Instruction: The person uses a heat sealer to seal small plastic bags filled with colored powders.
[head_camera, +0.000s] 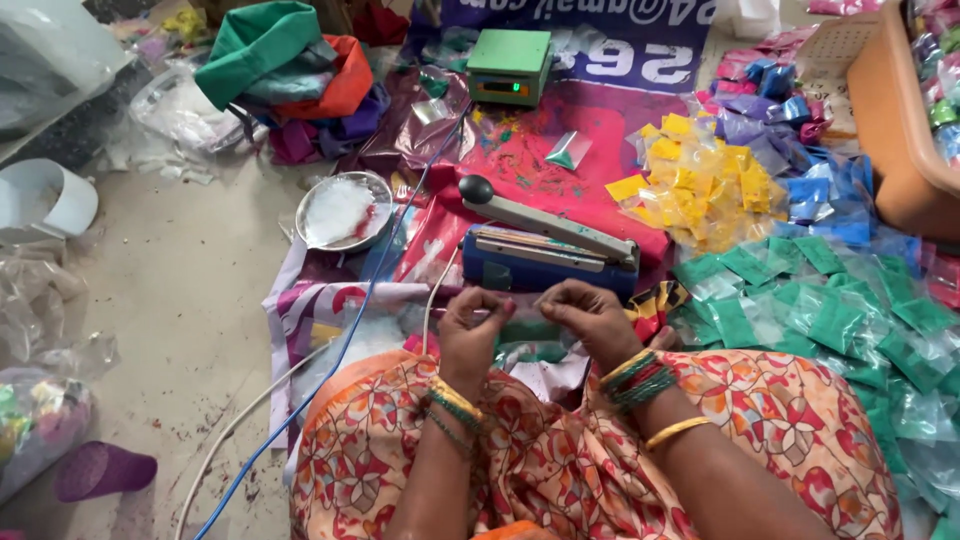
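My left hand (472, 325) and my right hand (590, 318) are held together just in front of a blue heat sealer (545, 258), whose arm is raised. Between them they pinch a small clear packet of green powder (528, 328), each hand gripping one side of its top. The packet is partly hidden by my fingers. Bangles circle both wrists, and my lap in patterned orange cloth (560, 450) lies below.
Piles of filled packets lie to the right: green (820, 310), yellow (700, 180), blue and purple (790, 130). A steel bowl of white powder (342, 210) sits left of the sealer, a green scale (510, 65) behind it. An orange tub (895, 130) stands far right. Cables (330, 370) cross the floor.
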